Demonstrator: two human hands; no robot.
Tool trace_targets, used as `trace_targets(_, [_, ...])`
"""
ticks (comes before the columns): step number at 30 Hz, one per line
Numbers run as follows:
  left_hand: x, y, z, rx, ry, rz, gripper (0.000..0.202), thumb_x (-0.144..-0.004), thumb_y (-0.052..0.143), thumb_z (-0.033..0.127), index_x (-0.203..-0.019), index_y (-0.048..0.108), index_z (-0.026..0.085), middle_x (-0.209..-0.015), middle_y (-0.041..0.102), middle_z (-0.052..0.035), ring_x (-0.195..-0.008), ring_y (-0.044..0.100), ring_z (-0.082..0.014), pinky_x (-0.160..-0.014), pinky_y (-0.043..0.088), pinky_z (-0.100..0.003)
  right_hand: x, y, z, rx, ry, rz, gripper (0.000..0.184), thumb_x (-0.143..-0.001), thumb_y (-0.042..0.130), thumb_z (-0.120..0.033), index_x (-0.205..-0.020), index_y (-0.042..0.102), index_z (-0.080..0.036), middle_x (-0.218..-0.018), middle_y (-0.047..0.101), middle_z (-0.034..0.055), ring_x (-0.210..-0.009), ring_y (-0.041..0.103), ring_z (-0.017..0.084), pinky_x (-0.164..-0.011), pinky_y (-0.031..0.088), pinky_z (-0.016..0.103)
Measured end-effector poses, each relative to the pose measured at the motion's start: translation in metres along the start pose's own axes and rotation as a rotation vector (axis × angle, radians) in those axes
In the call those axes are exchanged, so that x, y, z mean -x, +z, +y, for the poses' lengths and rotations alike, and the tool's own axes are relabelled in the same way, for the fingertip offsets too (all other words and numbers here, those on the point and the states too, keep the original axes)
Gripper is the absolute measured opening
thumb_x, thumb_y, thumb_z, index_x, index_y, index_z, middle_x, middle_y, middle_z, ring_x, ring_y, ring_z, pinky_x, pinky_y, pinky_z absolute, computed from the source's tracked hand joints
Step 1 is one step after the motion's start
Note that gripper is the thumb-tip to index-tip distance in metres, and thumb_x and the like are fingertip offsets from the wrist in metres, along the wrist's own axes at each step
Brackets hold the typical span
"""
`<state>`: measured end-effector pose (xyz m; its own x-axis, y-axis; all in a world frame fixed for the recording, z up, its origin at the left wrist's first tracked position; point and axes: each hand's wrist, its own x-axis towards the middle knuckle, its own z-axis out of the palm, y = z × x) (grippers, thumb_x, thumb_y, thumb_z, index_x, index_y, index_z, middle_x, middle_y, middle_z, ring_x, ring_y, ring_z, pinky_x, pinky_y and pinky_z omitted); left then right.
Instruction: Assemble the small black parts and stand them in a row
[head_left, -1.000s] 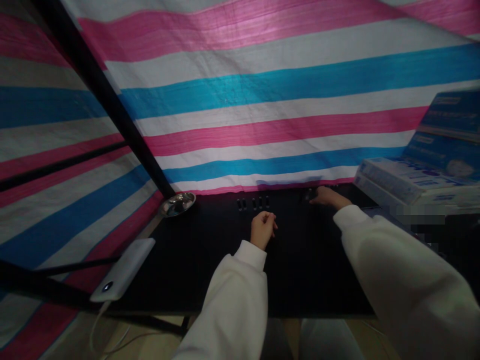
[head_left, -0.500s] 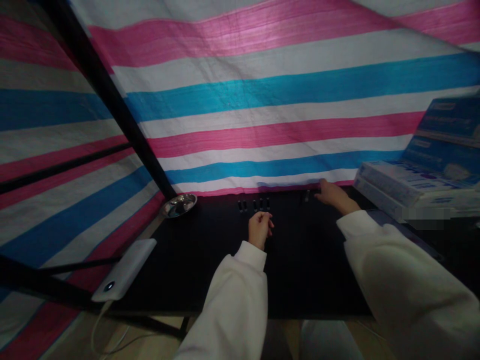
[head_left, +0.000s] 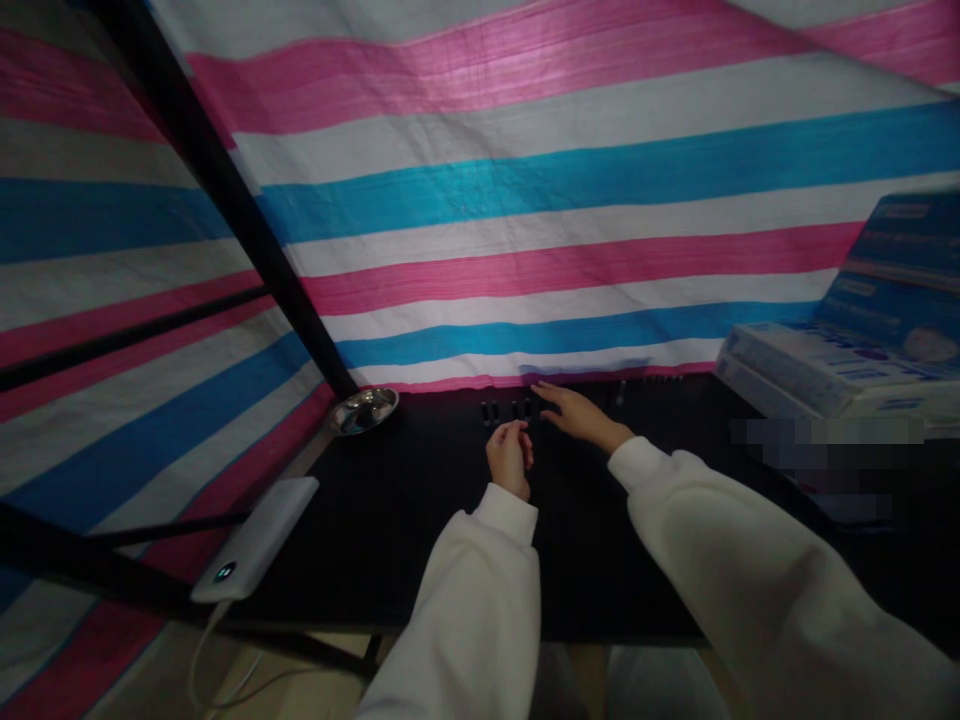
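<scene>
My left hand [head_left: 510,458] is closed above the black table, with its fingers curled and their tips pressed together; whatever may be in them is too small to make out. Just beyond it stand several small dark cylindrical pieces [head_left: 495,411] in a row. My right hand [head_left: 579,413] reaches in at the right end of that row, thumb and fingers apart, and no held thing shows. Its fingers may hide part of the row. A separate small piece [head_left: 621,392] stands farther right, and several tiny pieces [head_left: 664,379] line the back edge.
A shiny metal dish [head_left: 363,411] sits at the back left corner. A white power bank [head_left: 255,540] with a cable lies along the left edge. White and blue boxes [head_left: 840,365] are stacked at the right. Striped sheeting [head_left: 525,230] and a black post [head_left: 232,210] bound the table.
My right hand has moved left from the back right to the row of pieces, uncovering the tiny pieces along the back edge. My left hand stays nearly in place, still closed.
</scene>
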<state>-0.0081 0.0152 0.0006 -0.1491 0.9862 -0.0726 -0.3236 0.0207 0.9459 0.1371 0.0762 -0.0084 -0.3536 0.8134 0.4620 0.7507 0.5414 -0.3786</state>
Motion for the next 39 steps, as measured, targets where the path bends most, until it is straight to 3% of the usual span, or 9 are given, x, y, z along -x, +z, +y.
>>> trace_targets(8, [0.001, 0.001, 0.001, -0.004, 0.018, -0.010, 0.022, -0.066, 0.051, 0.034, -0.071, 0.052, 0.013, -0.042, 0.042, 0.0063, -0.028, 0.033, -0.0033, -0.030, 0.016, -0.016, -0.004, 0.015, -0.007, 0.087, 0.151, 0.045, 0.033, -0.082, 0.040, -0.018, -0.112, 0.054, -0.015, -0.108, 0.059, 0.0104, -0.100, 0.054, 0.019, -0.086, 0.040, 0.028])
trace_targets(15, [0.002, 0.003, 0.000, -0.189, 0.082, -0.069, 0.023, -0.069, 0.048, 0.035, -0.076, 0.052, 0.014, -0.048, 0.045, 0.0050, -0.029, 0.035, -0.0036, -0.030, 0.019, -0.017, -0.003, -0.019, -0.019, 0.092, 0.231, 0.013, 0.029, -0.077, 0.048, -0.019, -0.102, 0.062, -0.015, -0.100, 0.063, 0.0098, -0.094, 0.058, 0.021, -0.086, 0.041, 0.028])
trace_targets(20, [0.005, 0.005, -0.006, -0.495, 0.344, -0.190, 0.034, -0.065, 0.058, 0.031, -0.095, 0.054, 0.016, -0.059, 0.052, 0.0033, -0.042, 0.042, -0.0048, -0.042, 0.032, -0.018, 0.015, -0.051, -0.049, -0.010, 0.160, -0.023, 0.026, -0.074, 0.052, -0.019, -0.096, 0.065, -0.016, -0.094, 0.065, 0.0075, -0.089, 0.060, 0.020, -0.082, 0.043, 0.027])
trace_targets(24, [0.008, 0.004, -0.009, -0.674, 0.533, -0.264, 0.017, -0.065, 0.059, 0.030, -0.075, 0.059, 0.016, -0.060, 0.052, 0.0020, -0.053, 0.044, -0.0062, -0.051, 0.034, -0.019, 0.033, -0.059, -0.068, -0.139, 0.119, -0.019, 0.027, -0.073, 0.051, -0.017, -0.097, 0.064, -0.018, -0.095, 0.065, 0.0065, -0.088, 0.060, 0.019, -0.080, 0.044, 0.029])
trace_targets(26, [0.008, 0.005, -0.008, -0.637, 0.503, -0.270, 0.017, -0.067, 0.057, 0.032, -0.068, 0.057, 0.015, -0.059, 0.052, 0.0017, -0.050, 0.043, -0.0057, -0.048, 0.034, -0.018, 0.040, -0.058, -0.071, -0.283, 0.116, 0.034, 0.033, -0.075, 0.049, -0.019, -0.106, 0.058, -0.020, -0.101, 0.062, 0.0057, -0.090, 0.059, 0.018, -0.081, 0.045, 0.031])
trace_targets(28, [0.007, 0.006, -0.006, -0.522, 0.414, -0.266, 0.022, -0.066, 0.058, 0.035, -0.073, 0.057, 0.014, -0.062, 0.055, 0.0007, -0.044, 0.042, -0.0048, -0.042, 0.032, -0.018, 0.045, -0.054, -0.068, -0.425, 0.127, 0.150, 0.037, -0.077, 0.048, -0.022, -0.113, 0.052, -0.021, -0.109, 0.058, 0.0061, -0.092, 0.057, 0.017, -0.082, 0.044, 0.031])
trace_targets(32, [0.007, 0.009, 0.001, -0.281, 0.248, -0.312, 0.037, -0.061, 0.063, 0.039, -0.086, 0.055, 0.013, -0.077, 0.061, -0.0053, -0.035, 0.042, -0.0034, -0.033, 0.028, -0.018, 0.053, -0.040, -0.052, -0.520, 0.233, 0.371, 0.032, -0.078, 0.046, -0.034, -0.104, 0.054, -0.018, -0.101, 0.060, 0.0085, -0.084, 0.058, 0.016, -0.076, 0.046, 0.031])
trace_targets(35, [0.008, 0.009, 0.003, -0.254, 0.230, -0.375, 0.037, -0.061, 0.063, 0.040, -0.087, 0.057, 0.013, -0.074, 0.062, -0.0050, -0.034, 0.042, -0.0027, -0.032, 0.028, -0.017, 0.056, -0.029, -0.043, -0.594, 0.320, 0.305, 0.031, -0.077, 0.044, -0.044, -0.084, 0.057, -0.016, -0.074, 0.060, 0.0042, -0.059, 0.057, 0.012, -0.056, 0.045, 0.026])
trace_targets(39, [0.009, 0.010, 0.000, -0.299, 0.264, -0.419, 0.034, -0.062, 0.063, 0.038, -0.086, 0.058, 0.013, -0.065, 0.059, -0.0019, -0.033, 0.040, -0.0021, -0.031, 0.030, -0.016, 0.059, -0.025, -0.042, -0.711, 0.337, 0.156, 0.038, -0.076, 0.042, -0.051, -0.061, 0.049, -0.017, -0.050, 0.048, -0.0032, -0.039, 0.044, 0.007, -0.040, 0.034, 0.020])
